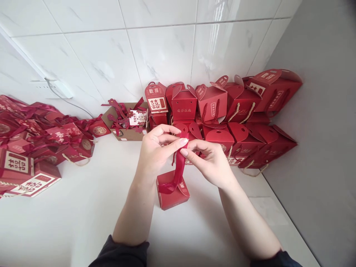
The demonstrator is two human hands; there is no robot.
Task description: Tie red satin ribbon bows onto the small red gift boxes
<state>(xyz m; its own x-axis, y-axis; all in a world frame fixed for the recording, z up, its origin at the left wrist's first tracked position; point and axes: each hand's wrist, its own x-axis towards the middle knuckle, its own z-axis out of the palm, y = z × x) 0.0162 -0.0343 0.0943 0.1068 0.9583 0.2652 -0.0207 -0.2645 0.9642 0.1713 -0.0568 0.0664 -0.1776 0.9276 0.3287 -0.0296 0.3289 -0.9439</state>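
Two dark sleeves and bare forearms reach in from the near edge of a white table [105,211], either side of a small red box [174,201]. The box sits upright, turned slightly, its left end nearer the person. From the fingers it lies below and back toward the body. Over its top, a red ribbon [180,167] bends toward the box's left side, then climbs away from the person; its long axis runs roughly near to far. Whether it is fastened to the box is hard to tell.

Above and just beyond the box, the left hand [155,150] and right hand [213,163] pinch the ribbon's upper part, thumbs closed against fingers, no clear gap. The tips almost meet; the right thumb is slightly nearer the box, the left a little farther along the ribbon.

Farther left of the box is a pile of red boxes [65,133]. Beyond the box stand a carton [129,135] of ribbons and, to its right, stacked gift boxes [185,108], against a tiled wall [164,52].
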